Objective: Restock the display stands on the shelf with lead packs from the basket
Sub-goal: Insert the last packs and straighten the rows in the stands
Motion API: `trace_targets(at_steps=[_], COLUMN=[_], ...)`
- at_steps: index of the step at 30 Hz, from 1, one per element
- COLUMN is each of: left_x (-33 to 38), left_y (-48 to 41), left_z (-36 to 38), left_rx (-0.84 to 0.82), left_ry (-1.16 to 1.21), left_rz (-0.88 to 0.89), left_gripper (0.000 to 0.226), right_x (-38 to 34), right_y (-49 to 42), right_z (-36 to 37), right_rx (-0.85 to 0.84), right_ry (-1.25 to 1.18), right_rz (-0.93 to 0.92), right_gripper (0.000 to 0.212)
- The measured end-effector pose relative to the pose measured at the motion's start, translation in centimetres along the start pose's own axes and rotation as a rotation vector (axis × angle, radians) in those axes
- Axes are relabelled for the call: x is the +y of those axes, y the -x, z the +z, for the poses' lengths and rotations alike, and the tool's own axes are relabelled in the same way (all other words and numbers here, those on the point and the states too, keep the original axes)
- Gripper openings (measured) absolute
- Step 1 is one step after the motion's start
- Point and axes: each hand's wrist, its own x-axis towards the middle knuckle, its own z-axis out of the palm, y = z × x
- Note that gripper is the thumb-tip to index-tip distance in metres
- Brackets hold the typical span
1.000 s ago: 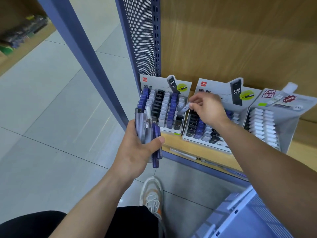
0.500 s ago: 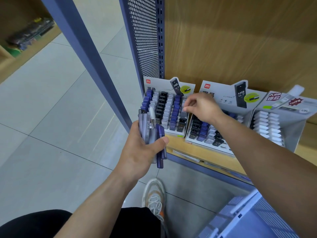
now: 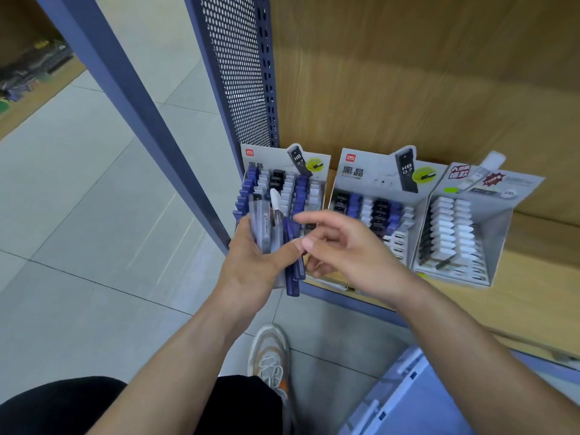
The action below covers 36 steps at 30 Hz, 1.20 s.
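Gripping several lead packs (image 3: pixel 262 224), left hand (image 3: pixel 254 265) sits beside right hand (image 3: pixel 348 249), fingers loosely apart, seemingly empty.

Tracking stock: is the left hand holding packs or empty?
Holding: the left hand grips a bunch of clear and blue packs, thumb pressed across them.

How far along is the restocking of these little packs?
The left stand looks nearly full. The left hand grips a bundle of lead packs, the right hand reaching for one. The middle stand seems to have front gaps, so more remains.
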Motion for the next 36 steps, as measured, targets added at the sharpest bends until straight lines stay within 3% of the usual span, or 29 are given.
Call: trace_targets(at_steps=[5,15,19,26,31,36], left_x=[0.2,-0.2,-0.2,-0.5,-0.8,-0.6], left_y=[0.6,1.3,0.9,0.3,0.2,0.1], left_z=[1.5,4.9,5.9,6.8,7.1,7.6], left_rx=[-0.085,-0.166,-0.178,-0.133,-0.127,-0.125], left_ry=[0.076,0.02,-0.01,-0.09,-0.119,-0.137], left_rz=[-0.009,-0.033,-0.022,-0.031,-0.067,-0.072], left_gripper=[0.062,0.077,0.071,0.045,0.042,0.038], right_x=[0.5,0.9,1.6,2.6,3.4,3.9], right_y=[1.8,5.0,5.6,7.5,7.5,6.3], right_z=[-0.1,-2.9,-4.0,-7.8,-10.5,-12.6], right_rx=[0.029,0.124,0.188,0.295,0.346,0.489], right_ry=[-0.092,-0.191,-0.279,-0.212,-0.379,-0.051], right_rz=[0.002,0.034,0.026,-0.016,0.017,0.07], right_gripper=[0.06,0.043,0.035,0.031,0.022,0.024])
